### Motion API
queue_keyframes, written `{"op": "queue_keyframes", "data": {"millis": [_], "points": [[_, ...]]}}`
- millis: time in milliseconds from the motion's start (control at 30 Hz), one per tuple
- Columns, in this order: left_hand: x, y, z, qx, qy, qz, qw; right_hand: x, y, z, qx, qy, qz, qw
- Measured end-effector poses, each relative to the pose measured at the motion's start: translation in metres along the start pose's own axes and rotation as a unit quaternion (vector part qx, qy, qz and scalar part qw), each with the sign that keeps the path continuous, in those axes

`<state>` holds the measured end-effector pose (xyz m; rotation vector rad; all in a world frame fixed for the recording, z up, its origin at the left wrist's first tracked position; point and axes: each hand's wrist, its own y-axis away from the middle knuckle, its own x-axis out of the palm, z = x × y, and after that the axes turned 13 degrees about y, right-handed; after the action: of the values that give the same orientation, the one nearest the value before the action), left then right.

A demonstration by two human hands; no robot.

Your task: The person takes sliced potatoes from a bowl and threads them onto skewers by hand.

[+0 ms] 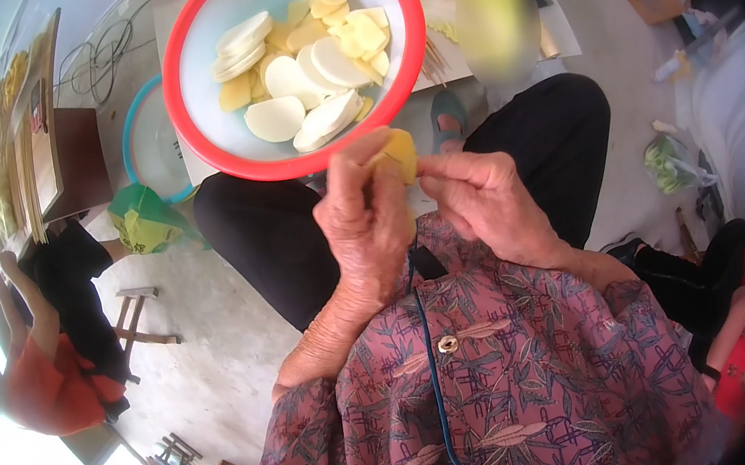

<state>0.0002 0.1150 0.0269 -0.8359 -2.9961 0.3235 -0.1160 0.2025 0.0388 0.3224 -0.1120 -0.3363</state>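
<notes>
In the head view, I see a person in a mauve, leaf-patterned shirt (504,375) working close over their own knees. The left hand (361,215) has its grip closed on a thin, rounded yellow slice (399,156), pinching it upright just beside the near edge of a round, pale bowl with a thick red rim (175,80). The right hand (491,203) comes in from the other side, its thumb and bent forefinger at the slice's edge; whether its grip has anything between the fingertips, I cannot tell. In the bowl, broad white slices (285,84) lie loosely heaped among smaller yellow slices (363,34). To the right of the bowl, slender wooden sticks (433,63) and a leafy, pale green vegetable (497,23), partly blurred, rest on a white worktop (557,25). Well off to the left, a person in an orange top (55,392) is near a small wooden stool (144,338).
</notes>
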Motion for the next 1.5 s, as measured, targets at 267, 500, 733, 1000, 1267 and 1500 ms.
{"op": "queue_keyframes", "data": {"millis": [267,500,733,1000,1267,1500], "points": [[0.003,-0.001,0.011,-0.066,0.087,-0.044,0.993,0.0,-0.01,-0.001,0.032,0.02,-0.007,0.999],[0.004,0.002,0.012,-0.117,0.118,-0.028,0.986,0.0,-0.011,-0.002,0.046,0.024,-0.007,0.999],[0.005,-0.003,0.014,-0.118,0.166,-0.099,0.974,-0.01,-0.024,-0.014,0.033,-0.046,-0.032,0.998],[0.011,-0.016,0.036,-0.009,0.108,-0.13,0.986,0.004,-0.029,-0.014,-0.02,0.114,-0.033,0.993],[-0.004,-0.012,0.003,-0.215,0.137,-0.047,0.966,-0.012,-0.037,0.001,0.029,0.041,-0.058,0.997],[0.006,-0.005,0.009,-0.229,0.283,-0.098,0.926,0.001,-0.04,0.004,0.021,-0.006,-0.1,0.995]]}}
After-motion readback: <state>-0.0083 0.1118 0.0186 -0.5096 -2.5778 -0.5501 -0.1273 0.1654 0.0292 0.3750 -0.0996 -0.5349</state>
